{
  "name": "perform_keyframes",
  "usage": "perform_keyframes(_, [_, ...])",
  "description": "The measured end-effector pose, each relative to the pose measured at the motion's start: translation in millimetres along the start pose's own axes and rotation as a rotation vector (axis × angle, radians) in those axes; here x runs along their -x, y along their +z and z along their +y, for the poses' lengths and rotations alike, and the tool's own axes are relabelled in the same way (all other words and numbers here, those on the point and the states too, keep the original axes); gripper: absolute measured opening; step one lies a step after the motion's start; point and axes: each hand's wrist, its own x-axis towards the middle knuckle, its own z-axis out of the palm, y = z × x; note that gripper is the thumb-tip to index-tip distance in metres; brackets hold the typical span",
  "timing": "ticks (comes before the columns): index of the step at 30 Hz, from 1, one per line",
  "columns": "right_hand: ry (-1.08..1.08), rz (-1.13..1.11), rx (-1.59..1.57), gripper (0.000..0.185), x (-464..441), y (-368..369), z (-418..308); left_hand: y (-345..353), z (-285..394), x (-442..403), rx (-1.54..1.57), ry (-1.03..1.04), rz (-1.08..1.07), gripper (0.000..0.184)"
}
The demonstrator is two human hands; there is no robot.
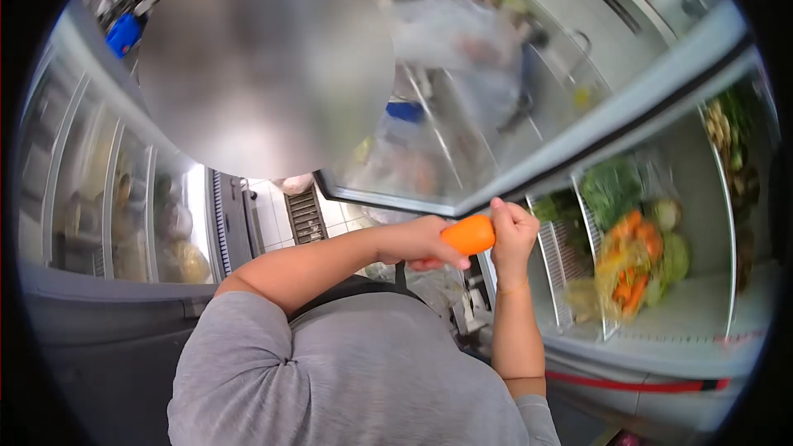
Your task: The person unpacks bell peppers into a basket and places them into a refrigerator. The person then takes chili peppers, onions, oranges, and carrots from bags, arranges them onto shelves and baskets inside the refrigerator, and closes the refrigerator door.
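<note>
A thick orange carrot [469, 234] lies across the front of my body, with my left hand [425, 243] closed around its left end. Close by the carrot's right end, my right hand [514, 235] has its fingers curled in, near the lower corner of the open glass fridge door [396, 196]. Whether that hand grips the door edge or something else is hidden. Behind the right hand, on the fridge shelf, a yellowish plastic bag [615, 268] holds several carrots.
The fridge [702, 281] on the right also holds leafy greens [611, 190] and a round green vegetable [676, 258] between wire racks [557, 256]. A second glass-fronted fridge [99, 173] stands left. A floor drain grate [306, 215] lies in the white tiles. A blurred disc covers the upper left.
</note>
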Motion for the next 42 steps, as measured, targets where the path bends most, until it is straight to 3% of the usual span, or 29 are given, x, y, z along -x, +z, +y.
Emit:
perform_keyframes(3, [-0.157, -0.306, -0.100, 0.030, -7, 101, -47, -80, -51, 67, 0.611, 0.034, -0.540, 0.045])
perform_keyframes(4, [-0.317, -0.477, -0.085, 0.028, -9, 140, -60, -107, -67, 95, 0.771, 0.051, -0.741, 0.049])
perform_keyframes(5, [-0.480, -0.639, -0.070, 0.027, -12, 182, -68, -136, -82, 126, 0.696, 0.131, -0.669, 0.051])
perform_keyframes(7, [-0.897, -0.741, 0.046, 0.030, -17, 273, -74, -189, -106, 197, 0.598, 0.251, -0.444, 0.054])
perform_keyframes(8, [-0.942, -0.722, 0.044, 0.031, -20, 317, -69, -213, -120, 234, 0.581, 0.290, -0.299, 0.056])
perform_keyframes(10, [-1.026, -0.706, 0.053, 0.035, -26, 384, -48, -267, -166, 294, 0.559, 0.131, -0.152, 0.053])
perform_keyframes(12, [-0.946, -0.645, 0.085, 0.037, -32, 408, -50, -286, -196, 341, 0.833, 0.107, 0.266, 0.041])
perform_keyframes(15, [-0.852, -0.634, 0.172, 0.036, -35, 412, -54, -319, -249, 362, 0.667, -0.158, 1.047, 0.030])
perform_keyframes(18, [-0.545, -0.606, 0.266, 0.033, -41, 422, -22, -344, -279, 356, 0.622, -0.228, 1.260, 0.028])
perform_keyframes(26, [0.024, -0.434, 0.276, 0.039, -94, 467, 15, -470, -217, 344, 0.250, -0.160, 1.199, 0.028])
perform_keyframes(28, [0.162, -0.364, 0.196, 0.036, -113, 479, 25, -527, -198, 332, 0.120, -0.179, 1.215, 0.030])
perform_keyframes(30, [0.511, -0.150, -0.179, 0.032, -130, 504, 36, -594, -188, 325, 0.059, -0.147, 1.262, 0.036])
perform_keyframes(32, [0.749, -0.025, -0.507, 0.032, -156, 528, 25, -655, -173, 333, 0.122, -0.109, 1.284, 0.036])
perform_keyframes(34, [0.881, 0.014, -0.757, 0.039, -186, 545, 65, -716, -177, 355, 0.178, -0.127, 1.367, 0.037])
perform_keyframes(39, [0.942, 0.010, -0.902, 0.046, -261, 606, 39, -807, -218, 450, 0.273, -0.406, 1.714, 0.033])
perform_keyframes(40, [0.944, -0.024, -0.923, 0.048, -280, 621, 35, -809, -224, 451, 0.454, -0.289, 1.868, 0.028])
perform_keyframes(42, [0.953, -0.234, -0.926, 0.049, -324, 662, 42, -821, -263, 453, 0.843, -0.218, 1.857, 0.025])
